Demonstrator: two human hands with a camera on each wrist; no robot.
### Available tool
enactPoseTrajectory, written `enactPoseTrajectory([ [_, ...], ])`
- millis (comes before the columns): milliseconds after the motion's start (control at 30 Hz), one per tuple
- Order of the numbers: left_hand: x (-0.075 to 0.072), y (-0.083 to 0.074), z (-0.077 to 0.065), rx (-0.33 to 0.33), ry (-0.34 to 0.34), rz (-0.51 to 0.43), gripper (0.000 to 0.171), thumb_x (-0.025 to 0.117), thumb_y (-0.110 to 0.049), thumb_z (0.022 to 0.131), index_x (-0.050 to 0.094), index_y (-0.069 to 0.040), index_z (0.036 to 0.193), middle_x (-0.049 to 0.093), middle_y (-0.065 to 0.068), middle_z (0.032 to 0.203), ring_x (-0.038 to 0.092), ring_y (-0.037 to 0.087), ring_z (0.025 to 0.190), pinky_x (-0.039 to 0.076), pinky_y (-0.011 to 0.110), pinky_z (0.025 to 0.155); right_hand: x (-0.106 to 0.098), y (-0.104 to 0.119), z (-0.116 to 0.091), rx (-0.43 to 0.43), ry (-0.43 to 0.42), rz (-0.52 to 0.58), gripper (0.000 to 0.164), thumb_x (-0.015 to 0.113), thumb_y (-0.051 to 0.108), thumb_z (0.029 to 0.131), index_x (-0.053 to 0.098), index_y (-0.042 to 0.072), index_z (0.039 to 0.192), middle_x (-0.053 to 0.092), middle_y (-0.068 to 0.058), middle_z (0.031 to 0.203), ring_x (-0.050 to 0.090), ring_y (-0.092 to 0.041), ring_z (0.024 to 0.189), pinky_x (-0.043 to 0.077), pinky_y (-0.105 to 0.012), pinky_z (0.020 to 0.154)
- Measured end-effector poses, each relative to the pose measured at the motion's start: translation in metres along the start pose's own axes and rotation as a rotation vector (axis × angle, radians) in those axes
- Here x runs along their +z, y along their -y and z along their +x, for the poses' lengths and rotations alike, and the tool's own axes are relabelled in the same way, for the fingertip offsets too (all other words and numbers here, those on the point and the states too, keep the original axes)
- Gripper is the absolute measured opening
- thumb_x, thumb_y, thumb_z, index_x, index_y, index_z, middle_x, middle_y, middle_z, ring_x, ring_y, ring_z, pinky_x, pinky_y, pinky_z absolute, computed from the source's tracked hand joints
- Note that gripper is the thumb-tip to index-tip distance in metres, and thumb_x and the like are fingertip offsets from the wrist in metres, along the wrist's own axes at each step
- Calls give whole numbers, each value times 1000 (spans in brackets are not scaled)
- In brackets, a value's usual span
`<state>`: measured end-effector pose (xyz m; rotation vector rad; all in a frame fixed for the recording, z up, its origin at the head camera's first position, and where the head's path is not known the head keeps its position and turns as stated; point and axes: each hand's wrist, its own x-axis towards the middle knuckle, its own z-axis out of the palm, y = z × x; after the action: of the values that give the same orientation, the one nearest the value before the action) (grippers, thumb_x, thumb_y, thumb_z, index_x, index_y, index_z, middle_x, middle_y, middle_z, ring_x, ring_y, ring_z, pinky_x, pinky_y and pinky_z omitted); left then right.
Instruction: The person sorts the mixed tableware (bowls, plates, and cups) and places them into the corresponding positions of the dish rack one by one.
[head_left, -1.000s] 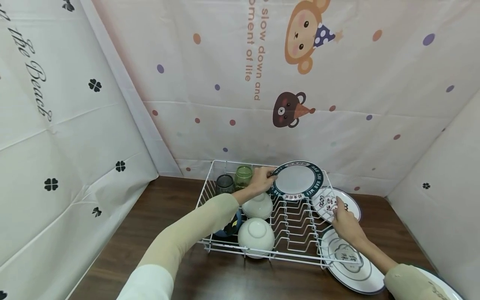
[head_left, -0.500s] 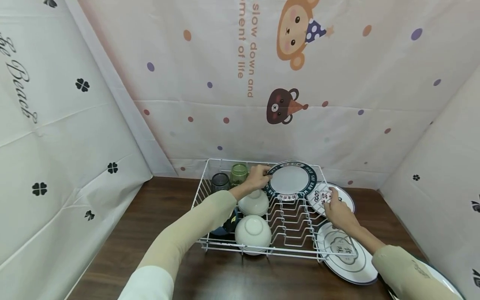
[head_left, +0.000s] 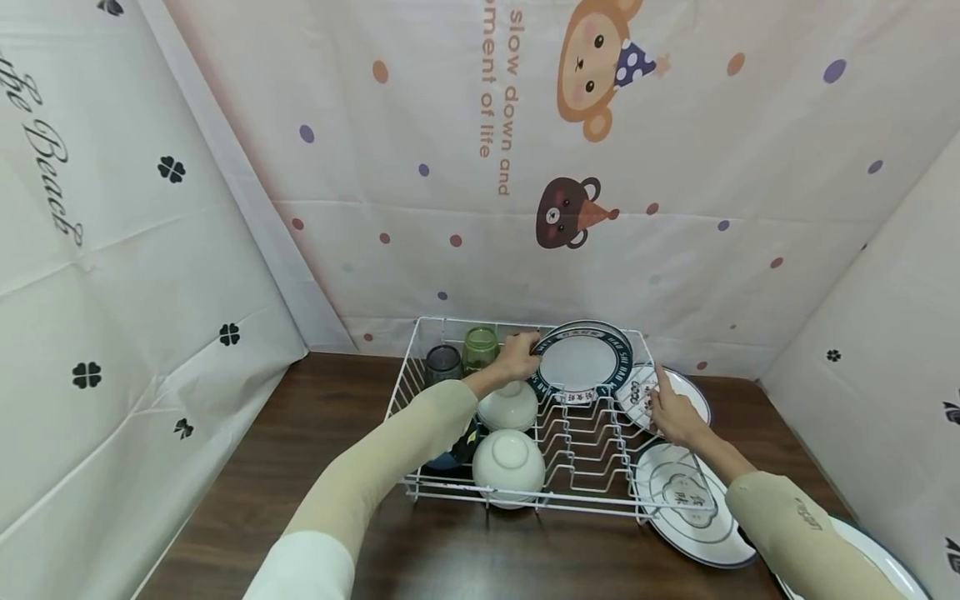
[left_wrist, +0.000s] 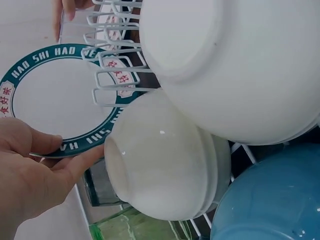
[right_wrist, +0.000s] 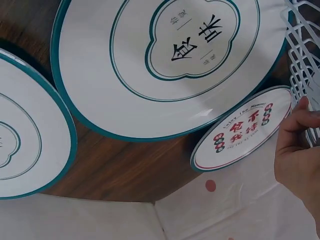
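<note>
My left hand [head_left: 517, 357] pinches the left rim of a white plate [head_left: 577, 364] with a dark green lettered border. Thumb in front and fingers behind show in the left wrist view. This plate stands upright at the back of a white wire dish rack [head_left: 592, 500], its lower edge among the wire slots. Just behind its top edge another plate rim shows. My right hand [head_left: 678, 417] grips the rack's right side, with the fingers curled round the wires in the right wrist view. Right beside the left hand are upturned white bowls [left_wrist: 155, 155].
A green glass [head_left: 480, 348], a dark glass [head_left: 443, 363] and a blue bowl [left_wrist: 270, 200] sit in the rack's left part. On the wooden table [head_left: 300, 467], right of the rack, lie a red-printed plate [right_wrist: 240, 132], a large plate [right_wrist: 200, 107] and another plate [right_wrist: 55, 150]. Printed cloth walls surround the table.
The held plate has settled slightly lower in the rack, and the rim behind it shows more. My right hand stays at the rack's side, its index finger straighter. The head view has shifted slightly.
</note>
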<state>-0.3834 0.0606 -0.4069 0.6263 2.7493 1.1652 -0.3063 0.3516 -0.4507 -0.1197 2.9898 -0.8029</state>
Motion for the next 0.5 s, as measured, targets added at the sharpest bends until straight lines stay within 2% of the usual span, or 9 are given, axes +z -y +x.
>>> enactPoseTrajectory([
  [100, 2, -1, 2, 3, 16, 28, 16, 52, -2, 102, 64, 0, 112, 63, 12, 88, 47, 15, 68, 38, 25, 60, -1, -2, 0, -20, -19, -15, 60, 23, 14, 110, -5, -11, 157, 69, -11, 67, 60, -19, 56, 46, -36, 56],
  [200, 5, 0, 4, 15, 39, 46, 12, 53, -2, 102, 63, -1, 109, 65, 16, 96, 48, 16, 69, 38, 25, 60, -1, -2, 0, -16, -25, -22, 60, 24, 12, 109, -3, -11, 157, 69, -10, 66, 60, -19, 57, 45, -36, 58],
  [367, 12, 4, 9, 2, 53, 46, 5, 54, -1, 101, 56, -2, 96, 53, 7, 81, 43, 14, 61, 34, 24, 56, 0, 0, -1, -4, -19, -6, 60, 25, 12, 109, -3, -11, 157, 68, -13, 67, 58, -18, 56, 44, -35, 56],
  [433, 15, 5, 11, -15, 67, 50, 3, 54, -1, 101, 57, -3, 101, 52, 5, 80, 40, 12, 57, 32, 24, 54, 0, 1, -1, 5, -11, 8, 61, 25, 12, 109, -5, -9, 158, 67, -14, 68, 56, -18, 56, 43, -34, 56],
  [500, 17, 4, 11, -29, 88, 60, 10, 53, -2, 102, 60, -2, 110, 59, 10, 84, 39, 13, 57, 31, 24, 53, 1, 2, -1, 20, 3, 22, 62, 24, 13, 110, -7, -8, 159, 67, -16, 69, 55, -18, 55, 42, -34, 55],
])
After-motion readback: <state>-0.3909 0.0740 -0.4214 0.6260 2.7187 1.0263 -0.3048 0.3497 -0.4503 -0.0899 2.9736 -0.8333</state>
